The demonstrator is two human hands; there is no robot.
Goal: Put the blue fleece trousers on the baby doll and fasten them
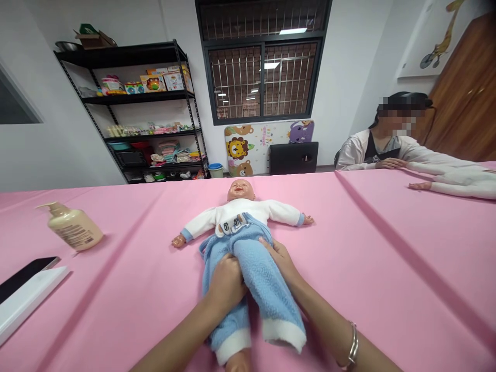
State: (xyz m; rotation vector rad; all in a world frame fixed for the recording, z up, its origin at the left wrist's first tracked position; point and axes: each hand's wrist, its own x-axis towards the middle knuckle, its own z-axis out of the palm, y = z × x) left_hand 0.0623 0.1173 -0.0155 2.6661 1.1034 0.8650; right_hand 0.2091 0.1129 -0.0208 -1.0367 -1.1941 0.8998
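The doll (242, 207) wears fuzzy blue trousers (260, 268) with 2 white cuffs (284, 333).

Person's L hand (227, 278) just below & left of ctr: curled, knuckles up, fingertips hidden. R hand (285, 262) sl. higher, right of ctr, partly hidden. L forearm (180, 328) bare, slants fr. bottom left; R forearm (333, 330) bare, fr. bottom right.

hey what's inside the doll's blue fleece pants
The baby doll's bare foot or ankle pokes from one white cuff, cut off by the picture's edge. No foot shows at the other cuff. The blue fleece pants hide whatever else is inside.
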